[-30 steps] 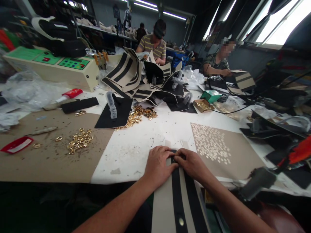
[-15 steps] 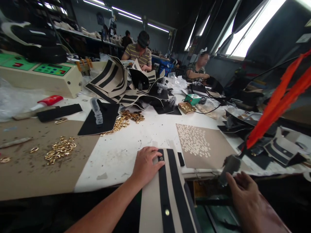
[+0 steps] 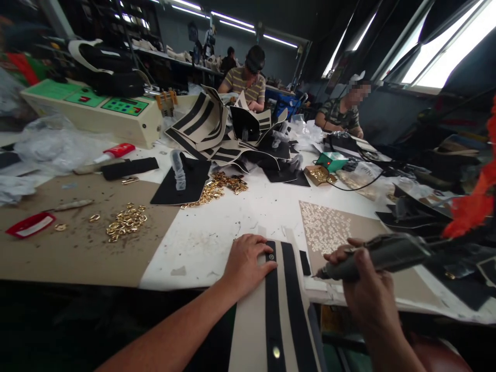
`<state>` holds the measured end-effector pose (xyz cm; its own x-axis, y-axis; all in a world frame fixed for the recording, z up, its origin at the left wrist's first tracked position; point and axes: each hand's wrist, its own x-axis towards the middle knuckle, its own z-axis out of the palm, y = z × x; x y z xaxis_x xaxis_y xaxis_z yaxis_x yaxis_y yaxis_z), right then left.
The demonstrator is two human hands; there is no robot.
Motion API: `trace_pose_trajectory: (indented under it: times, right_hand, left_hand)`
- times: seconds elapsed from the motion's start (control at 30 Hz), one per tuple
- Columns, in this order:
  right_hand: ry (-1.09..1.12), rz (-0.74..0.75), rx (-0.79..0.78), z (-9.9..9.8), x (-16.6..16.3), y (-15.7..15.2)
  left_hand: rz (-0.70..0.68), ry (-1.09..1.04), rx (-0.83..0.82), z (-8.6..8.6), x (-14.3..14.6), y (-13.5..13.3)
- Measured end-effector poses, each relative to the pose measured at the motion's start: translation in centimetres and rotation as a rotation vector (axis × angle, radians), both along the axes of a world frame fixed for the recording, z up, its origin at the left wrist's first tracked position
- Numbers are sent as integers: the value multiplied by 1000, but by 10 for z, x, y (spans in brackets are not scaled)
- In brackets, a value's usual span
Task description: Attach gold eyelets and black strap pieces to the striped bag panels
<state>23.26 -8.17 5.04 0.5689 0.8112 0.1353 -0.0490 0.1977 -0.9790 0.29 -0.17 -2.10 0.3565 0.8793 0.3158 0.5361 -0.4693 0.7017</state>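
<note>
Beige fabric with two black stripes forms a bag panel (image 3: 248, 336), which extends from the table edge down toward me. My left hand (image 3: 248, 263) grips its far end, thumb and fingers curled beside a small round metal fitting (image 3: 272, 257) on the left stripe. Nearer me, a shiny gold stud (image 3: 276, 352) sits on that same stripe. My right hand (image 3: 368, 294) is wrapped round a grey electric screwdriver (image 3: 399, 252), held to the right of the panel. The tool's thin tip points left, apart from the fitting.
Small pale rings (image 3: 325, 227) lie spread on brown board at right. Gold buckles (image 3: 126, 223) and gold clasps (image 3: 228, 186) lie further left. Striped panels (image 3: 201, 121) are heaped behind, near a control box (image 3: 93, 116). An orange strap (image 3: 475, 206) hangs at right. Two people work opposite.
My right hand, half open beside the hanging screwdriver before, now grips it and has turned it tip-left toward the panel. My left hand stays on the panel. The view has swung left.
</note>
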Motion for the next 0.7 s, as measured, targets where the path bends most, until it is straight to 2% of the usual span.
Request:
trace_pose_trajectory:
  times: [0.1, 0.2, 0.43, 0.7]
  right_hand:
    - [137, 144, 181, 12, -53, 38]
    - [94, 201, 208, 9, -79, 62]
    - [14, 250, 134, -13, -85, 72]
    - [-87, 216, 121, -19, -86, 74]
  left_hand:
    - [11, -18, -13, 0, 1, -1]
    - [18, -24, -21, 0, 1, -2]
    - [4, -36, -22, 1, 1, -1]
    - [-12, -16, -28, 1, 1, -1]
